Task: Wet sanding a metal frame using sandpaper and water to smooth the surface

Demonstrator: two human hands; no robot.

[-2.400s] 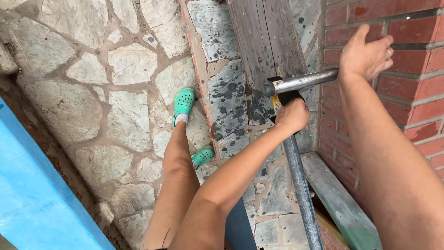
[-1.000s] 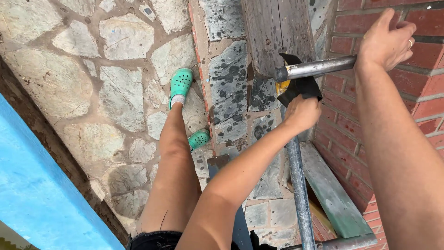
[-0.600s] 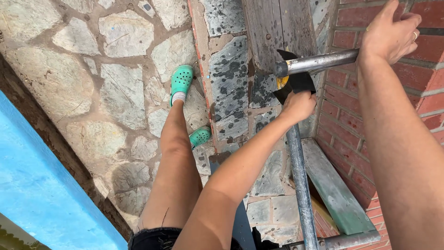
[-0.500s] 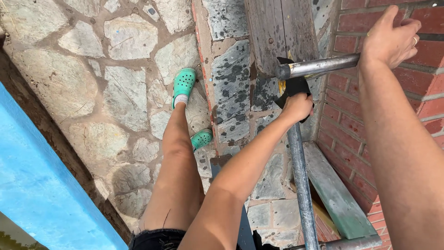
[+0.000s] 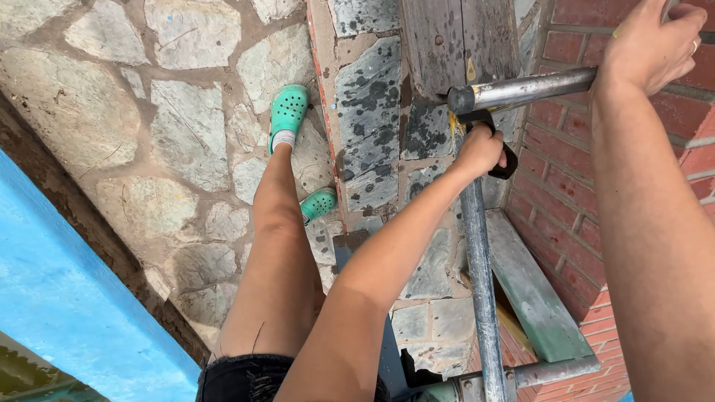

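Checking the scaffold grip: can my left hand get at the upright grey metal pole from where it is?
Probably yes: the left hand already sits at the top of the upright grey metal pole, on a black clamp handle, with nothing between.

- The horizontal metal tube (image 5: pixel 532 88) is being gripped by the right hand (image 5: pixel 649 46) at its far end, where 2.4 s ago that hand was lying on the brick wall (image 5: pixel 566 149) above it.
- The black clamp handle (image 5: pixel 500 145) is being held by the left hand (image 5: pixel 480 149) slightly lower against the upright pole (image 5: pixel 480 283) than before.
- The green clogs (image 5: pixel 289 113) are being shown further up the view than earlier.
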